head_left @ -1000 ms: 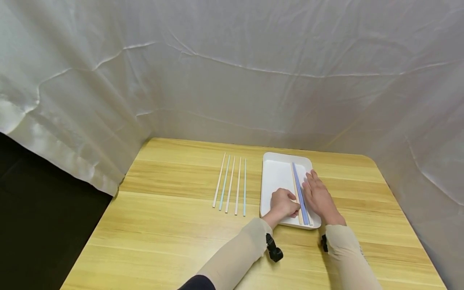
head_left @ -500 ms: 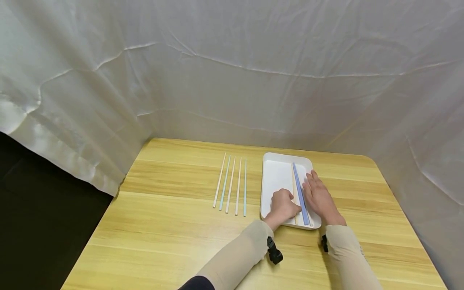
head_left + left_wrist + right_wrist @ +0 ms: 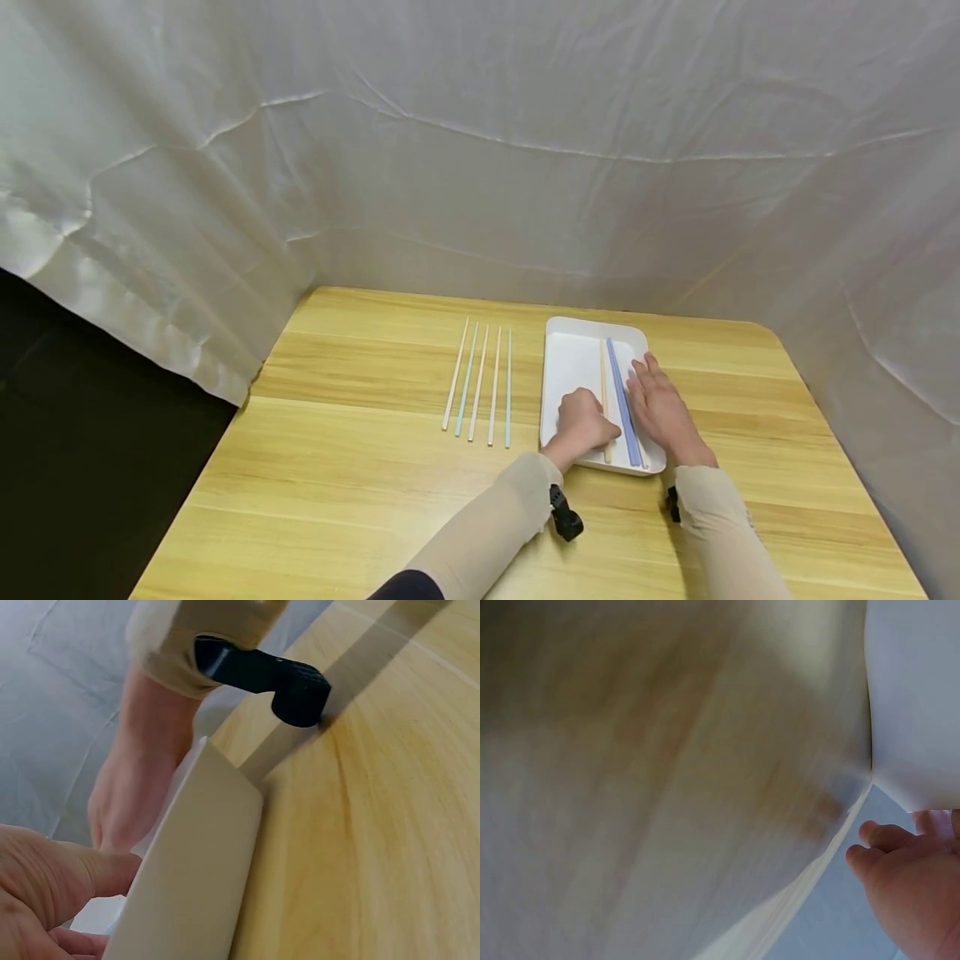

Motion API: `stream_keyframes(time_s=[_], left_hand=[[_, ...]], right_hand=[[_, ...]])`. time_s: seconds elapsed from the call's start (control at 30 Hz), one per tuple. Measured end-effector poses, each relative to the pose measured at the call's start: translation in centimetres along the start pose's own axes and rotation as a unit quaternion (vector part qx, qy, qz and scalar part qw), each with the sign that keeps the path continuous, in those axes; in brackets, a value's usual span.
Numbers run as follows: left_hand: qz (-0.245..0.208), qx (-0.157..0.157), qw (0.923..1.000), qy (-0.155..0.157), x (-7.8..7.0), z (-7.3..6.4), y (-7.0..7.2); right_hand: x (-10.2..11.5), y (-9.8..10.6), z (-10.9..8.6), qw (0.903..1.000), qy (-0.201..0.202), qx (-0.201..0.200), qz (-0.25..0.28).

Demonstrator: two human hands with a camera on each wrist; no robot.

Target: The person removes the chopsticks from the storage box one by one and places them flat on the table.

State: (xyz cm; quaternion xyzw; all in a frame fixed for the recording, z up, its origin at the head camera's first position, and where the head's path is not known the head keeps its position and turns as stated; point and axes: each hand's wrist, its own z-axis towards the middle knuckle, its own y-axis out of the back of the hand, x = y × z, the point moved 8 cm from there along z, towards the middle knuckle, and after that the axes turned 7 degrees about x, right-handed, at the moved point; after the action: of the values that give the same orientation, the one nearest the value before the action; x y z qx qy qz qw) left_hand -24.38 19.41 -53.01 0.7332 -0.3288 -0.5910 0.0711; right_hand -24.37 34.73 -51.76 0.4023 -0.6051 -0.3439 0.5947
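In the head view a white tray (image 3: 564, 367) lies on the table. Two blue-purple chopsticks (image 3: 624, 404) lie side by side in its right half. Left of them is a pale yellow chopstick (image 3: 603, 375), tilted slightly. My left hand (image 3: 585, 425) reaches over the tray's near left side, fingers curled and thumb across the yellow chopstick, which it seems to pinch; the fingertips are hidden. My right hand (image 3: 660, 408) lies along the tray's right rim with straight fingers. Beneath it shows the end of a thin pale stick (image 3: 644, 460), mostly covered.
Several pink-white chopsticks (image 3: 455, 375) and light-blue chopsticks (image 3: 508, 387) lie in a spaced row on the wooden table (image 3: 337, 467), left of the tray. A pale curtain (image 3: 487, 208) hangs behind the table and at its sides.
The yellow chopstick has shifted left, away from the blue-purple pair, under my left hand. The left hand itself has barely moved, and the right hand stays on the rim.
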Motion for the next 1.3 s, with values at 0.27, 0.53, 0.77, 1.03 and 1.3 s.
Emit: stream_keyframes(time_s=[0.27,0.53,0.77,1.03,1.3], left_hand=[[-0.062,0.036,0.9973,-0.012,0.7,-0.4,1.4],[-0.208,0.105,0.9716,-0.040,0.5,-0.9,2.9],[-0.239,0.149,0.9586,-0.042,1.0,-1.0,4.6],[-0.262,0.167,0.9494,-0.045,2.6,-0.4,7.2],[-0.265,0.154,0.9509,-0.037,4.6,-0.4,10.1]], right_hand=[[-0.2,-0.2,0.1,0.9999,-0.006,0.010,-0.002],[-0.5,-0.3,0.2,0.9994,-0.025,0.023,0.001],[-0.5,-0.4,0.2,0.9992,-0.027,0.028,0.001],[-0.7,-0.6,0.2,0.9987,-0.035,0.036,0.006],[-0.8,-0.6,0.3,0.9989,-0.031,0.034,0.004]])
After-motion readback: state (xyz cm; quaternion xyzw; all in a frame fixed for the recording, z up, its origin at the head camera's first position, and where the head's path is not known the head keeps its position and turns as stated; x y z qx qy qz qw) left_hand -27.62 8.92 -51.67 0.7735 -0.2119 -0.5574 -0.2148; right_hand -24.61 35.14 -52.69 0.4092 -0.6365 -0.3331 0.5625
